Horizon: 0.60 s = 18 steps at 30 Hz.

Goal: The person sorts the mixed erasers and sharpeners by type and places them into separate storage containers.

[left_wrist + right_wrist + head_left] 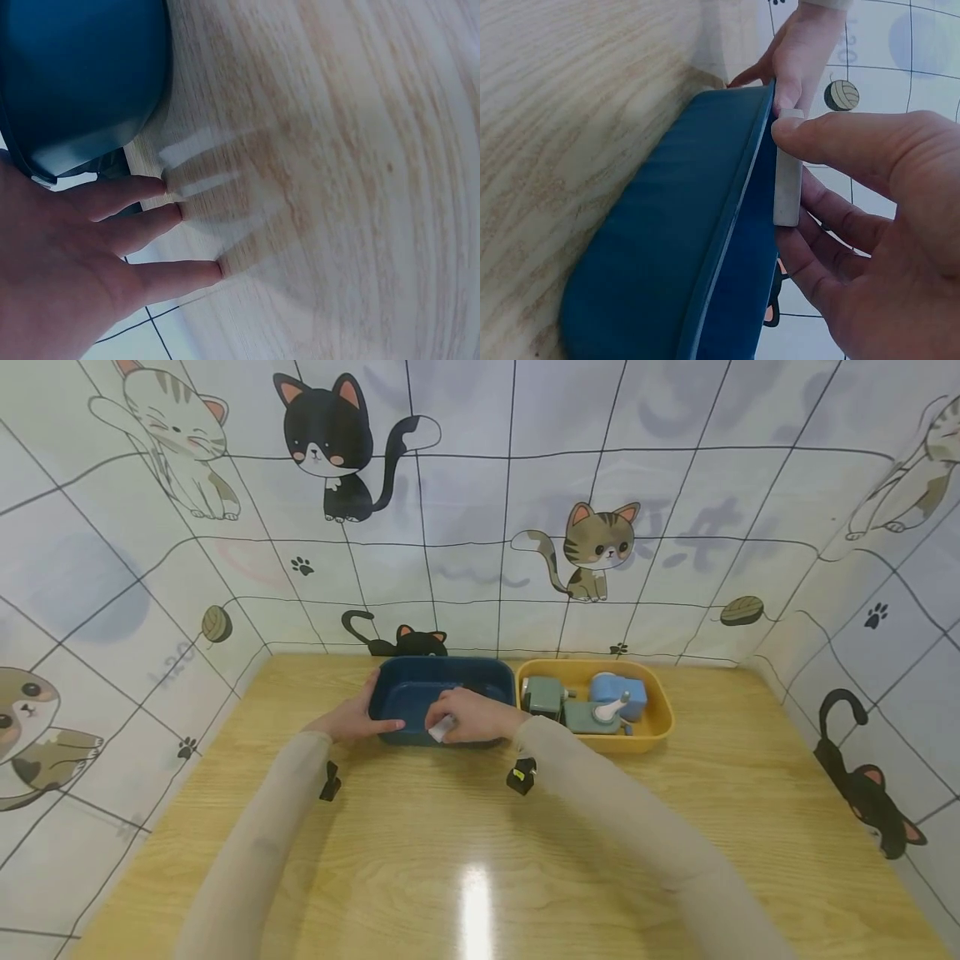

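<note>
A deep blue rectangular tray (pixel 442 743) sits at the back of the table. My left hand (pixel 351 714) is at its left end, thumb over the rim and the other fingers outside. The left wrist view shows those fingers (pixel 142 281) straight and spread, tips at the tabletop. Over the tray's front part, my right hand (pixel 472 717) pinches a small white rectangular block (pixel 787 176) between thumb and fingertips. In the head view the block tilts, partly covered by the fingers. My right forearm hides part of the tray's right front.
A yellow tray (pixel 656 739) stands right beside the blue one. Inside lie green boxy pieces (pixel 543 695), one green piece with a white handle (pixel 611 706), and a light blue piece (pixel 626 692). A cat-print cloth (pixel 465 560) hangs behind the wooden table (pixel 420 860).
</note>
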Motion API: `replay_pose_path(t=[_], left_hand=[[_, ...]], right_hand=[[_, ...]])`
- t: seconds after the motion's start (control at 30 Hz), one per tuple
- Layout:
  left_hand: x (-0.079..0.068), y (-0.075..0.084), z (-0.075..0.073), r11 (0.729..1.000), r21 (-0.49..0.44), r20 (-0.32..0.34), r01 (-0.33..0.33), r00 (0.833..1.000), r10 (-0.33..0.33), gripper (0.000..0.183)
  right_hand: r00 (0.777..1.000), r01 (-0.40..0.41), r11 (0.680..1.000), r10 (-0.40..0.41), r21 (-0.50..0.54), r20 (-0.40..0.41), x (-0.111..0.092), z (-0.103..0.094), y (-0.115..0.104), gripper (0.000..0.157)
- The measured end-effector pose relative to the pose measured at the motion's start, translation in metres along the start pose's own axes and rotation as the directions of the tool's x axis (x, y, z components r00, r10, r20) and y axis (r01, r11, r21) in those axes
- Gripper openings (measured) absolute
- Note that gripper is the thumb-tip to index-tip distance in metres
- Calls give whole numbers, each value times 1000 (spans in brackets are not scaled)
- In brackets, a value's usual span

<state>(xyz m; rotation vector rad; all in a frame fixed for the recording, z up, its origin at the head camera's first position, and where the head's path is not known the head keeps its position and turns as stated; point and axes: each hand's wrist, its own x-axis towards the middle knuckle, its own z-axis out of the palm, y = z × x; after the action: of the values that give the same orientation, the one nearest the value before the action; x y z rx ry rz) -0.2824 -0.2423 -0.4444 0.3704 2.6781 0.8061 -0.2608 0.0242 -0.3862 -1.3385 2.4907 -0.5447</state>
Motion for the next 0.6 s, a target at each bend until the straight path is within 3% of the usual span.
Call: replay_pose_path(t=[0.27, 0.6], left_hand=[[1, -2, 0, 1000, -20, 9, 0, 1000, 0, 121], [2, -3, 0, 1000, -16, 21, 3, 1000, -2, 121]], right_hand=[[998, -66, 998, 66, -6, 0, 8, -9, 5, 29], [994, -108, 992, 108, 70, 7, 17, -18, 13, 30]])
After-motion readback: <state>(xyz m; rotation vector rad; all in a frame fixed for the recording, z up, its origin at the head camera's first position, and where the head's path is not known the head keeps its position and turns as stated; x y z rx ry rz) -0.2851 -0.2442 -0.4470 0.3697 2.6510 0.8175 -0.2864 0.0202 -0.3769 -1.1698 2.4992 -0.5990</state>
